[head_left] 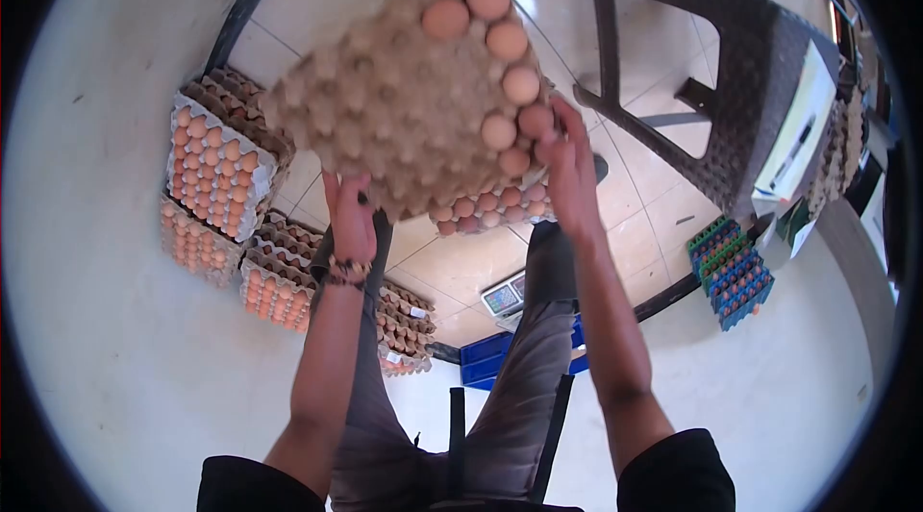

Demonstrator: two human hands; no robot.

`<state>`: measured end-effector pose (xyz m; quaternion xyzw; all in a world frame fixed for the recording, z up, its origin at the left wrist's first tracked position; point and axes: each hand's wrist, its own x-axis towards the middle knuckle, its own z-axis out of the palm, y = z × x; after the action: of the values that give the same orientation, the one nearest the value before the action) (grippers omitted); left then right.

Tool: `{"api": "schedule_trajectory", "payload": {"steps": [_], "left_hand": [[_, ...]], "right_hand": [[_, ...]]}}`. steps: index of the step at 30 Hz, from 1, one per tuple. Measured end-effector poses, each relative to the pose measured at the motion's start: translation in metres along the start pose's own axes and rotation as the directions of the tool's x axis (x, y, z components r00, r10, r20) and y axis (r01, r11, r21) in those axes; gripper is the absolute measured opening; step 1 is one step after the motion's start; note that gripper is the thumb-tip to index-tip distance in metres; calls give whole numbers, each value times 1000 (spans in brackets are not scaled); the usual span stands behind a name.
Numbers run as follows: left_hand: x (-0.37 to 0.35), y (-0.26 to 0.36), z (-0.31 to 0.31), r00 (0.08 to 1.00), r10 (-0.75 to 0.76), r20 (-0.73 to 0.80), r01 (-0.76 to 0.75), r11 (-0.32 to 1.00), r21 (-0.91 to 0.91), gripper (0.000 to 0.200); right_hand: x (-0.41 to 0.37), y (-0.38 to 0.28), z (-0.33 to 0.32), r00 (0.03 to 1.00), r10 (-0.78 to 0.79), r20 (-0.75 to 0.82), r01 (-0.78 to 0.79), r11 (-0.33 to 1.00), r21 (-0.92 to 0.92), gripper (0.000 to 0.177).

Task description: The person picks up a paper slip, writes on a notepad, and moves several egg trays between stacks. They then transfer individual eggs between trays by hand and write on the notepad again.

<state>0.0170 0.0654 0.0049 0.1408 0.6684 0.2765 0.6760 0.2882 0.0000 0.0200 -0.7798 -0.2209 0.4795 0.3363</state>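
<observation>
A brown cardboard egg tray (375, 108) is held up and tilted in front of me, blurred in parts. Several brown eggs (521, 86) sit along its right side, while its other cups hold none. My left hand (352, 219) grips the tray's lower left edge, a bracelet on the wrist. At the lower right edge, my right hand (569, 161) holds the tray, with fingers beside an egg. Below the raised tray, another tray filled with eggs (490, 208) shows partly between my legs.
Stacked egg trays (216, 166) stand at the left. A dark plastic chair (750, 79) with papers is at the upper right. Blue and green egg trays (733, 272) sit at the right. A scale (504, 298) and a blue crate (486, 360) are near my legs.
</observation>
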Motion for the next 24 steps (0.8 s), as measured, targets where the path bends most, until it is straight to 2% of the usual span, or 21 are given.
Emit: {"api": "schedule_trajectory", "payload": {"steps": [1,4,6,9,14,17,20,22,24], "left_hand": [[-15,-17,-7,999,-13,-50,13,1000,19,70],[-45,-83,-39,987,-17,-162,38,991,125,72],[-67,-104,-33,987,18,-157,6,989,150,73],[-74,-136,-37,990,67,-124,-40,977,212,72],[-48,-168,-39,999,44,1,-43,975,219,77],[-50,-169,-15,996,41,-83,-11,943,332,77],[-31,-201,-27,984,177,-10,-163,925,344,80],[-24,-201,-17,981,196,0,-184,917,353,82],[-22,-203,-11,976,219,2,-205,910,360,84]], "right_hand": [[-23,12,-7,1000,16,-27,-16,999,-28,55],[-86,47,-17,979,173,-112,-167,984,65,54],[-118,75,-19,944,298,-141,-287,953,93,53],[-145,123,-17,919,357,-167,-333,931,152,52],[-147,162,-13,931,292,-218,-261,952,162,51],[-129,178,-16,942,241,-233,-219,968,119,51],[-112,194,-17,941,216,-261,-190,974,122,50],[-101,205,-19,944,170,-283,-149,984,95,49],[-94,213,-17,942,172,-287,-116,972,203,46]]}}
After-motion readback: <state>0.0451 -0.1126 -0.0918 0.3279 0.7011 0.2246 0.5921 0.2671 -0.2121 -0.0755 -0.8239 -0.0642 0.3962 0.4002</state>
